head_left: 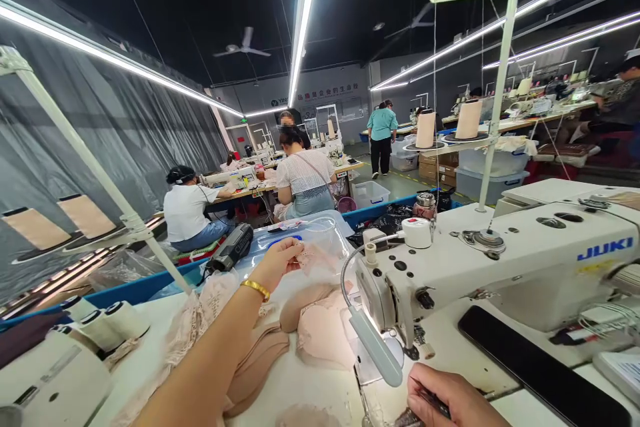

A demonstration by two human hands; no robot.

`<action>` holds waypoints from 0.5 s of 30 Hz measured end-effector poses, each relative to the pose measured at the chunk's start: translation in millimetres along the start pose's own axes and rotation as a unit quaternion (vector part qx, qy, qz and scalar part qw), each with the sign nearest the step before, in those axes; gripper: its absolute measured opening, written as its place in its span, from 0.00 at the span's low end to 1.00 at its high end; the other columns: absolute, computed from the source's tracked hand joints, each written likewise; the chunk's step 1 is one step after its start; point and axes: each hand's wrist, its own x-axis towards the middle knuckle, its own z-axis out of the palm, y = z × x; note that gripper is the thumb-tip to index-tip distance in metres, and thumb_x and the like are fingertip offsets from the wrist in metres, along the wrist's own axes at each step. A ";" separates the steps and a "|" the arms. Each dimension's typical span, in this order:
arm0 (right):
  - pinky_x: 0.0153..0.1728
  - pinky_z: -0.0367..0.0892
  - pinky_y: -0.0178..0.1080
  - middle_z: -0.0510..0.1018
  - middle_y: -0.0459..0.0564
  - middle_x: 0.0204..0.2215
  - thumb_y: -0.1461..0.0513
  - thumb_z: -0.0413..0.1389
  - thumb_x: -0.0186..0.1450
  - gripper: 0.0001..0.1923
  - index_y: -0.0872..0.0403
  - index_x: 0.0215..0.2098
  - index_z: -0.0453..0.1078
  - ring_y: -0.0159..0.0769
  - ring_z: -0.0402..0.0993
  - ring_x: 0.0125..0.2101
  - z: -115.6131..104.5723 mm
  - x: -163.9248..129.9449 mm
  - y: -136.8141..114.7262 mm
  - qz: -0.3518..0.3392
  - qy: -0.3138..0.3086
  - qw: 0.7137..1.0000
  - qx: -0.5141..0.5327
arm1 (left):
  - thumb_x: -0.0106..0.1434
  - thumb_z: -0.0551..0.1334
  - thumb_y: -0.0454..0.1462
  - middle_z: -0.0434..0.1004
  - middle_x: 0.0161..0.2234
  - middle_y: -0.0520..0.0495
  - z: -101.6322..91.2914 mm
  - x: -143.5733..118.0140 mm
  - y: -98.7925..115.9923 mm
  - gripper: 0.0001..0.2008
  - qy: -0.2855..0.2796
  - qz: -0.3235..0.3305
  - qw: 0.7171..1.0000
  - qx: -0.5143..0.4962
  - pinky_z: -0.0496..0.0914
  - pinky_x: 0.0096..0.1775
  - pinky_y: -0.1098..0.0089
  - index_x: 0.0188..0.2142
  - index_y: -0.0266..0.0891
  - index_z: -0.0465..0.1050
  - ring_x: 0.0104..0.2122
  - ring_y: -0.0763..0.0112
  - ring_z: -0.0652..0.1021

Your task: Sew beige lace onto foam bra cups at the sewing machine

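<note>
My left hand [280, 259], with a gold bracelet at its wrist, reaches forward and pinches a sheer pinkish lace piece [321, 259]. The lace hangs over the near edge of a clear plastic bin [333, 223]. Beneath that arm, beige bra cups [325, 337] and a folded stack of cups [257, 363] lie on the white table. My right hand [445, 395] is closed round a slim dark tool [431, 397], whose kind I cannot make out. It rests low beside the needle area of the sewing machine [465, 267]. A grey lamp [375, 345] lights the cups.
A black phone-like slab [540, 363] lies under the machine's arm. Gathered lace [200, 313] is heaped at left, near white thread cones [120, 320]. Thread stands [500, 93] rise on both sides. Several co-workers sit or stand further off; one wears a teal shirt [383, 125].
</note>
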 end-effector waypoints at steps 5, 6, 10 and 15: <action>0.36 0.62 0.37 0.73 0.47 0.28 0.48 0.41 0.77 0.22 0.51 0.31 0.63 0.38 0.69 0.31 1.4 -12.4 -12.4 -0.084 0.027 0.996 -0.009 | 0.54 0.72 0.51 0.76 0.30 0.52 16.3 -95.1 20.0 0.24 -0.015 -0.036 0.997 -0.063 0.72 0.32 0.70 0.42 0.42 0.70 0.27 0.72 0.75; 0.37 0.63 0.38 0.75 0.48 0.30 0.49 0.41 0.77 0.22 0.51 0.33 0.66 0.38 0.71 0.33 1.7 -16.5 -18.8 -0.112 0.024 0.993 0.002 | 0.56 0.71 0.50 0.76 0.29 0.53 23.2 -112.7 20.8 0.23 -0.025 -0.049 0.996 -0.072 0.71 0.31 0.71 0.46 0.44 0.69 0.27 0.72 0.74; 0.43 0.65 0.39 0.76 0.51 0.39 0.51 0.48 0.76 0.15 0.49 0.44 0.72 0.40 0.72 0.41 6.7 -29.9 -50.5 -0.165 0.038 0.982 0.090 | 0.61 0.68 0.47 0.69 0.24 0.56 57.1 -162.4 16.1 0.15 -0.099 -0.080 0.989 -0.077 0.65 0.27 0.76 0.43 0.44 0.73 0.25 0.74 0.70; 0.37 0.62 0.38 0.74 0.46 0.35 0.50 0.63 0.65 0.16 0.52 0.43 0.70 0.38 0.70 0.37 13.5 -25.9 -61.8 -0.054 0.042 0.968 0.241 | 0.62 0.66 0.49 0.72 0.29 0.51 96.6 -178.1 3.7 0.15 -0.167 -0.103 0.979 -0.050 0.68 0.31 0.75 0.35 0.39 0.77 0.30 0.73 0.71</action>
